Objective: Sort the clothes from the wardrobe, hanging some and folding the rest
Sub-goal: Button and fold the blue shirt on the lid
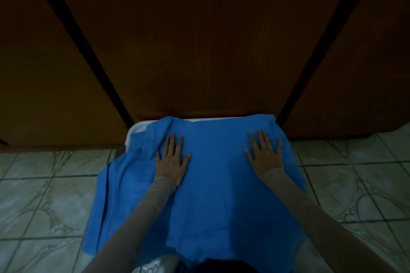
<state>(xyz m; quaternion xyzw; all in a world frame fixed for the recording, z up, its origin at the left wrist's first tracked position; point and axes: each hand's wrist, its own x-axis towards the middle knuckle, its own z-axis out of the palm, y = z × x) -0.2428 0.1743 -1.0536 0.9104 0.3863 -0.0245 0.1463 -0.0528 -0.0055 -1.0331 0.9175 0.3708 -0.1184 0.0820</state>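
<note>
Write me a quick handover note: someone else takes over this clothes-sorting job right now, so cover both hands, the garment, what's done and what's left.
Left hand: flat, fingers straight, pressing on the blue garment near its bunched left side.
Right hand: flat, fingers spread, pressing on the garment's right part.
Garment: spread over a white surface in front of the closed wooden wardrobe doors; its left edge hangs off towards the tiled floor.
Done: laid out and mostly flat.
Left: straighten the left side and fold it. No other clothes in view.

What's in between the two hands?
Only smooth blue cloth. The head view shows the left hand and right hand both lying flat on it, with nothing else between them.
</note>
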